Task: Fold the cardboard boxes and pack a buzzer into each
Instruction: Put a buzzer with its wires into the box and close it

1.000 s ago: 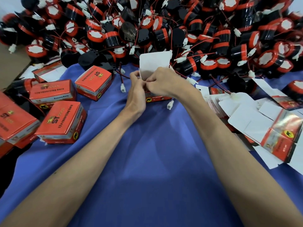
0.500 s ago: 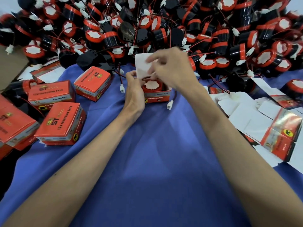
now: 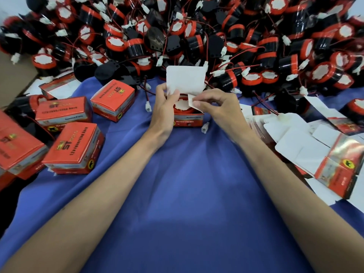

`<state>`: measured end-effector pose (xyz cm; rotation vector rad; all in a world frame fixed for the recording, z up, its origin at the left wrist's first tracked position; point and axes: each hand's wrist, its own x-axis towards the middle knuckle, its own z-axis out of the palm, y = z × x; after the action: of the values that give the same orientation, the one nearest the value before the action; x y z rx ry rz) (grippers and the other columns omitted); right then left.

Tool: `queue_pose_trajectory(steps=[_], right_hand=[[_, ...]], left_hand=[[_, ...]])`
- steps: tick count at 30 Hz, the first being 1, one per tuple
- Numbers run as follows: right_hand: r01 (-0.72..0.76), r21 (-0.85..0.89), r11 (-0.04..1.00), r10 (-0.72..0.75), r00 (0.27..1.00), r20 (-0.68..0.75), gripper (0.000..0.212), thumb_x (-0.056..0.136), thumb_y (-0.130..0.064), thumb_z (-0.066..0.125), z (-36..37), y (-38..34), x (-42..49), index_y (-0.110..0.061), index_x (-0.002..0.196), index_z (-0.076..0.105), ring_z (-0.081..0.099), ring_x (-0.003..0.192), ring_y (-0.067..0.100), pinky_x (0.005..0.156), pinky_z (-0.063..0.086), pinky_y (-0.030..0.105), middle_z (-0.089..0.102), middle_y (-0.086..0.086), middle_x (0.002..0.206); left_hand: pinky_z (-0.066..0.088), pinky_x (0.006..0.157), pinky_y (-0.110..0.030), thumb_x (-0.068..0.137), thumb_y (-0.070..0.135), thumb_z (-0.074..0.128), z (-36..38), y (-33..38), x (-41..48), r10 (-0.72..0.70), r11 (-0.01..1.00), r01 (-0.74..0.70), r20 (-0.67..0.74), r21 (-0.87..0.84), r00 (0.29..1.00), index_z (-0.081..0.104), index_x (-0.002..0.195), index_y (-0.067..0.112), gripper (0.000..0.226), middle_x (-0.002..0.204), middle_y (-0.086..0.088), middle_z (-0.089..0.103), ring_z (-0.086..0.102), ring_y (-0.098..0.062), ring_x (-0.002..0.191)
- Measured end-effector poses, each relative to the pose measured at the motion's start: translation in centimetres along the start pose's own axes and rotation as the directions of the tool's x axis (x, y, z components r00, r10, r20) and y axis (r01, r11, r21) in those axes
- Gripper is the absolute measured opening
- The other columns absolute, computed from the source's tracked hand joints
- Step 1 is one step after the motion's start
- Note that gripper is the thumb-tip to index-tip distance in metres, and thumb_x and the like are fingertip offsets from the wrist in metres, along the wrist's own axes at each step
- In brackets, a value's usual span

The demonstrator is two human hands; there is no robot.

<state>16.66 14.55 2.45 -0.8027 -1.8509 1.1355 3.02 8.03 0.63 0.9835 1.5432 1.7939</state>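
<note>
The open red cardboard box (image 3: 188, 121) carries "12v reversing horn" on its front face. Left of this box, a closed red cardboard box (image 3: 74, 148) carries "ST" and "12v reversing horn" on its lid. Smaller print is illegible.
</note>
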Motion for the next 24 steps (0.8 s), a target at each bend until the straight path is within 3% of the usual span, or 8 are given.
queue_pose_trajectory(steps=[3,6,8,11,17,21,24], right_hand=[[0.010,-0.028,1.000,-0.009,0.999,0.042,0.014,0.079,-0.004,0.075,0.1,-0.4,0.1,-0.011,0.090,0.070,0.060,0.084,0.005,0.080,0.049,0.017,0.064,-0.001,0.090],[0.033,-0.066,0.997,-0.030,0.998,0.050,0.024,0.077,-0.001,0.076,0.1,-0.7,0.2,-0.006,0.092,0.059,0.058,0.078,0.004,0.075,0.047,0.013,0.064,0.003,0.089],[0.052,-0.135,0.989,-0.045,0.998,0.049,0.024,0.078,0.000,0.075,0.3,-1.0,0.2,-0.007,0.091,0.055,0.059,0.077,0.007,0.074,0.048,0.015,0.065,0.006,0.088],[0.113,-0.241,0.964,-0.096,0.992,0.081,0.011,0.082,0.003,0.067,0.9,-1.2,-0.1,-0.007,0.085,0.065,0.054,0.069,0.002,0.069,0.043,0.010,0.064,0.000,0.080],[0.077,-0.204,0.976,-0.056,0.993,0.107,0.011,0.085,-0.010,0.070,1.1,-1.3,-0.3,-0.007,0.095,0.067,0.053,0.063,0.003,0.058,0.047,0.014,0.057,-0.009,0.074],[-0.007,-0.181,0.983,0.013,0.999,0.030,0.045,0.078,-0.008,0.078,1.4,-1.5,0.1,-0.011,0.100,0.039,0.054,0.065,0.004,0.069,0.048,0.022,0.060,-0.005,0.075],[-0.015,-0.158,0.987,0.018,1.000,0.014,0.077,0.074,-0.007,0.080,1.2,-1.6,0.2,-0.011,0.130,0.027,0.059,0.069,0.010,0.077,0.052,0.030,0.061,-0.003,0.079]], left_hand=[[0.050,0.067,-0.014,0.095,0.007,0.052,-0.1,0.2,0.0,-0.006,1.000,0.005,0.042,0.020,0.999,0.041,0.114,0.019,0.025,0.102,0.003,0.060,0.063,0.002,0.080],[0.051,0.074,-0.017,0.087,-0.002,0.058,0.0,0.3,0.0,-0.005,0.994,0.000,0.049,0.111,0.999,0.040,0.111,0.022,0.039,0.100,0.008,0.060,0.060,0.003,0.085],[0.049,0.071,-0.015,0.088,-0.004,0.056,0.0,0.4,0.0,-0.006,0.992,0.001,0.045,0.124,0.999,0.041,0.108,0.024,0.037,0.097,0.011,0.060,0.060,0.007,0.080],[0.046,0.070,-0.015,0.095,-0.003,0.041,0.1,0.4,0.0,0.010,0.990,-0.013,0.018,0.143,1.000,0.041,0.112,0.021,0.028,0.095,0.010,0.059,0.058,0.004,0.080],[0.046,0.062,-0.009,0.096,-0.003,0.038,0.2,0.2,0.0,0.027,0.987,-0.027,0.005,0.158,1.000,0.040,0.113,0.020,0.029,0.094,0.009,0.058,0.056,0.013,0.068],[0.044,0.060,-0.007,0.093,-0.006,0.039,0.1,0.2,-0.1,0.036,0.983,-0.039,0.019,0.182,0.999,0.039,0.116,0.015,0.031,0.098,0.006,0.058,0.056,0.017,0.071],[0.049,0.076,-0.015,0.091,-0.008,0.041,0.0,0.4,-0.3,0.064,0.983,-0.067,0.019,0.174,0.998,0.035,0.126,0.015,0.043,0.117,-0.005,0.059,0.059,0.003,0.096]])
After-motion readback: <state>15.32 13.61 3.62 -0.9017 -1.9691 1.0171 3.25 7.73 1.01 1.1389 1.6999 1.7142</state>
